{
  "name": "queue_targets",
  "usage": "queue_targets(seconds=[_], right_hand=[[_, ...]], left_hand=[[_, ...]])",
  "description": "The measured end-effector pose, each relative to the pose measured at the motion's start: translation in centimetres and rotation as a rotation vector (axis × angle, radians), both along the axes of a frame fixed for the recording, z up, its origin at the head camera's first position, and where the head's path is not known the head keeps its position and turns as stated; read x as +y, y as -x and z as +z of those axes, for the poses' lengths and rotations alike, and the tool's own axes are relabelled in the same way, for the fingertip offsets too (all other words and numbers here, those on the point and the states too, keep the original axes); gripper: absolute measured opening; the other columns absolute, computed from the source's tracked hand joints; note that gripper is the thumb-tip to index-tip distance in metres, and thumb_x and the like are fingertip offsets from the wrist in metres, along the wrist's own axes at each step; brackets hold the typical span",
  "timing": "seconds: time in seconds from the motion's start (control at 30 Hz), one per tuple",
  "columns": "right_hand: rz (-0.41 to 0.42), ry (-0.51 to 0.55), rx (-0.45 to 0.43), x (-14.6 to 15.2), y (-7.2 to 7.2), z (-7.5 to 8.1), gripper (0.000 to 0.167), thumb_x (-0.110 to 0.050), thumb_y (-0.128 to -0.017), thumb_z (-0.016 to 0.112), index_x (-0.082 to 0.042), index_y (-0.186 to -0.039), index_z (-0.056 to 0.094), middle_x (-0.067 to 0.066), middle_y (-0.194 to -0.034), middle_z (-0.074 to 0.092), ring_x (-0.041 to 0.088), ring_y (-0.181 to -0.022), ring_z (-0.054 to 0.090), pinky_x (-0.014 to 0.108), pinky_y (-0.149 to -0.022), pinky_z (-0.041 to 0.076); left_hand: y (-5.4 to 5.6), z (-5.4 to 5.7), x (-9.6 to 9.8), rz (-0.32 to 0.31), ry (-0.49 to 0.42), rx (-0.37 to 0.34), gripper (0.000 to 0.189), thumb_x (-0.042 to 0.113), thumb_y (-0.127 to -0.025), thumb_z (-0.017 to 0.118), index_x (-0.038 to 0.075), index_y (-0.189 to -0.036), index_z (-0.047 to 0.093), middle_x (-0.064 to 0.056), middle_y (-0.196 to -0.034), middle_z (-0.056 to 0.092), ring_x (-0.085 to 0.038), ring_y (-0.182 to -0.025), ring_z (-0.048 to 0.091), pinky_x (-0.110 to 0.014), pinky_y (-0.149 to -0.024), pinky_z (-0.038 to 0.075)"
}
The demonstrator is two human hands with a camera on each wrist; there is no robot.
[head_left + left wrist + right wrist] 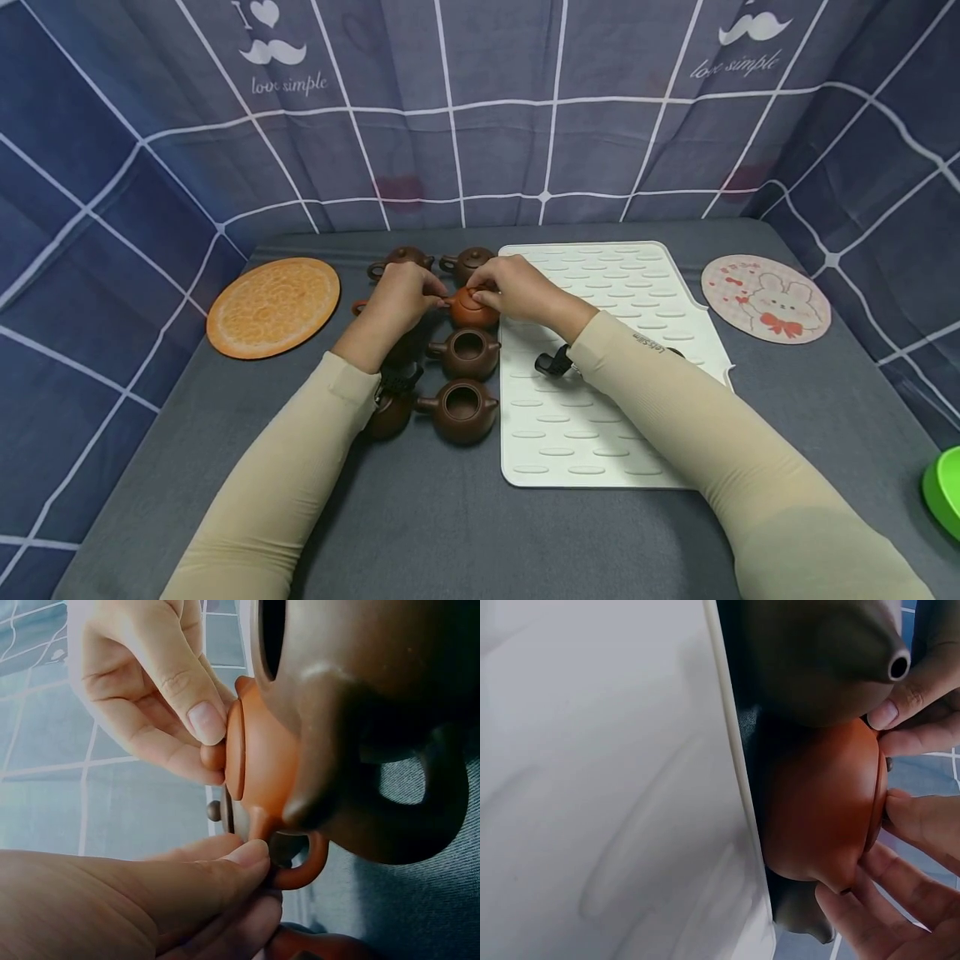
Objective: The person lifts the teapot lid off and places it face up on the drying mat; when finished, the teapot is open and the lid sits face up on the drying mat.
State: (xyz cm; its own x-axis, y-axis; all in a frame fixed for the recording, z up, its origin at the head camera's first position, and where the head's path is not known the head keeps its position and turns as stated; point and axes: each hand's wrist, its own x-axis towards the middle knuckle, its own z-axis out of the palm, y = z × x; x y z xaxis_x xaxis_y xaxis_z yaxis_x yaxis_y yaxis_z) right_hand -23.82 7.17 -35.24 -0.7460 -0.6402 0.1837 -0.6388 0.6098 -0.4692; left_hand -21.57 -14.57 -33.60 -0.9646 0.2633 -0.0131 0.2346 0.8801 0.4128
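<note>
My left hand (393,304) pinches the handle (317,867) of an orange teapot (472,314) at twelve o'clock; my right hand (521,287) pinches its lid (236,754) by the knob (213,756). Handling the seated lid seemingly calls next for steadiness.

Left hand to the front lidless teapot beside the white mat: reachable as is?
Probably yes: nothing covers the front lidless teapot from above. The left hand pinches the orange teapot by its handle, so it would likely need to release that first.
</note>
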Motion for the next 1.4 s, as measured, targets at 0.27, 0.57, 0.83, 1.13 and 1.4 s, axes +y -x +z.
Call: queue_targets(seconds=[0.27,0.57,0.83,1.13,1.4], right_hand=[[0.005,0.014,0.014,0.1,0.0,0.0,0.016,-0.012,-0.101,0.075,-0.006,-0.114,0.081,0.007,-0.113,0.076,0.026,-0.106,0.067,0.041,-0.095,0.051],[-0.001,0.016,0.018,0.2,-0.1,-0.1,0.016,-0.014,-0.102,0.075,-0.007,-0.115,0.081,0.006,-0.113,0.076,0.025,-0.106,0.067,0.041,-0.094,0.051],[-0.016,0.089,-0.008,0.9,-0.8,0.7,0.017,-0.014,-0.102,0.074,-0.008,-0.118,0.08,0.005,-0.114,0.074,0.023,-0.106,0.066,0.039,-0.091,0.052],[-0.032,0.199,-0.115,1.7,-1.5,0.8,0.016,-0.013,-0.104,0.071,-0.007,-0.117,0.076,0.005,-0.11,0.071,0.019,-0.097,0.067,0.038,-0.082,0.054],[-0.05,0.262,-0.22,3.7,-2.1,1.2,0.014,-0.013,-0.107,0.066,-0.008,-0.119,0.07,0.005,-0.11,0.072,0.022,-0.095,0.071,0.039,-0.077,0.054]], left_hand=[[-0.1,0.2,0.0,-0.008,-0.008,0.001,0.01,0.012,-0.097,0.079,0.008,-0.104,0.085,-0.006,-0.097,0.078,-0.031,-0.108,0.065,-0.044,-0.093,0.055],[0.1,-0.1,-0.1,-0.003,-0.014,-0.006,0.009,0.011,-0.098,0.079,0.008,-0.104,0.085,-0.005,-0.097,0.078,-0.03,-0.109,0.066,-0.044,-0.095,0.054],[-0.1,0.0,-0.1,0.0,-0.011,-0.008,0.01,0.012,-0.097,0.079,0.008,-0.104,0.085,-0.006,-0.099,0.078,-0.031,-0.111,0.065,-0.045,-0.096,0.053],[-0.1,0.1,-0.2,-0.001,-0.014,-0.005,0.009,0.011,-0.097,0.079,0.007,-0.103,0.085,-0.006,-0.098,0.078,-0.03,-0.108,0.066,-0.043,-0.094,0.054],[-0.1,-0.1,-0.3,0.012,-0.023,-0.014,0.009,0.011,-0.098,0.078,0.007,-0.104,0.084,-0.006,-0.099,0.077,-0.031,-0.11,0.065,-0.044,-0.092,0.055]])
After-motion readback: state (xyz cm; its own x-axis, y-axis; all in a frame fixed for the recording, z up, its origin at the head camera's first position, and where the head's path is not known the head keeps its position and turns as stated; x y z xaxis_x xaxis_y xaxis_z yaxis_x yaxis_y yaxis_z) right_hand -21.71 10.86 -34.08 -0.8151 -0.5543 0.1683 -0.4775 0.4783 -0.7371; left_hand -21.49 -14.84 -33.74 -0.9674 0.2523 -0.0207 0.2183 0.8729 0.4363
